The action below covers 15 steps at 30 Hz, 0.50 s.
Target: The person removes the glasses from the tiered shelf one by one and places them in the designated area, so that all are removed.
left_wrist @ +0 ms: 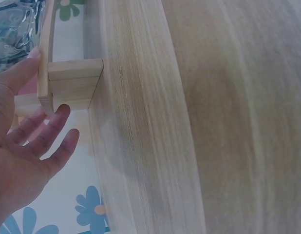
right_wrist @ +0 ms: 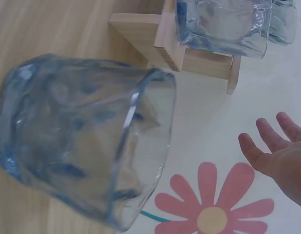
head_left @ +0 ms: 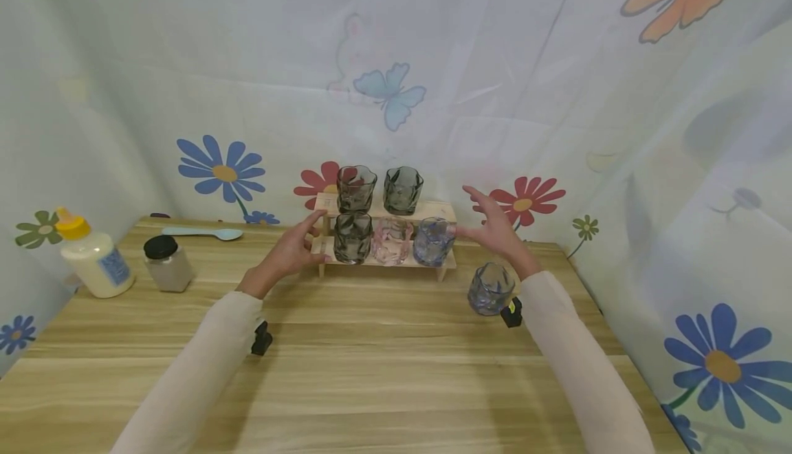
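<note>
A two-tier wooden stand (head_left: 441, 212) carries several faceted glasses. Two grey glasses, one on the left (head_left: 355, 191) and one on the right (head_left: 403, 192), stand on its upper shelf. Along the lower shelf are a third grey glass (head_left: 353, 239), a pink glass (head_left: 392, 242) and a blue glass (head_left: 433, 242). My left hand (head_left: 291, 251) touches the lower shelf's left end with its thumb, its other fingers spread loosely. My right hand (head_left: 498, 234) is beside the stand's right end, fingers extended, holding nothing. Below it, another bluish glass (right_wrist: 77, 131) stands upright on the table.
At the table's left are a glue bottle (head_left: 99, 261) with a yellow cap, a black-lidded jar (head_left: 168, 265) and a light blue spoon (head_left: 207, 233). A printed curtain (head_left: 482, 82) hangs behind the wooden table (head_left: 383, 371).
</note>
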Each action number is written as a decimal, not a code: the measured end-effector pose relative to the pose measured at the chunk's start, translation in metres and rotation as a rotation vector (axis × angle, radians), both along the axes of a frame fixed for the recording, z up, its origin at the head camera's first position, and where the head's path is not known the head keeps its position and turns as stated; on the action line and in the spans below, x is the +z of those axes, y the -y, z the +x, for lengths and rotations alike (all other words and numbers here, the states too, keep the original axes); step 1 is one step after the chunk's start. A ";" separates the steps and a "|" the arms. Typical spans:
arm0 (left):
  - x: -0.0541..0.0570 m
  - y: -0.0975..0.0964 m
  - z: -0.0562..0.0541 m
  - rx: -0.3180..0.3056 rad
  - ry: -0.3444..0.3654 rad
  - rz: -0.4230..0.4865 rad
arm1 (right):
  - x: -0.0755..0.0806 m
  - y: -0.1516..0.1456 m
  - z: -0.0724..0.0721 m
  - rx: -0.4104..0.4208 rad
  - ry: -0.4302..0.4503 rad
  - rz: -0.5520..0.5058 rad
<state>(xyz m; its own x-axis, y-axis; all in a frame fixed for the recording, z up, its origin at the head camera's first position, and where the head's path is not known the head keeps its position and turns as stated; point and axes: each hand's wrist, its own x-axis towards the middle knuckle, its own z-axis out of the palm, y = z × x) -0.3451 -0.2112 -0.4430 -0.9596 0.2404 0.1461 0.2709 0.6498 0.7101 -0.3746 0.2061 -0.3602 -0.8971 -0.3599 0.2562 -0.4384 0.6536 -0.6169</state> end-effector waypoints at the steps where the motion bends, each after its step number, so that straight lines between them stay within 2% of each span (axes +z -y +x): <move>1: 0.000 0.000 0.000 0.002 -0.002 -0.001 | 0.002 0.003 -0.002 0.008 0.002 0.001; 9: -0.002 0.001 0.000 0.004 -0.004 0.001 | 0.010 0.025 -0.017 0.082 0.039 0.006; 15: -0.002 0.002 -0.001 -0.005 -0.017 -0.009 | 0.013 0.040 -0.030 0.095 0.020 0.048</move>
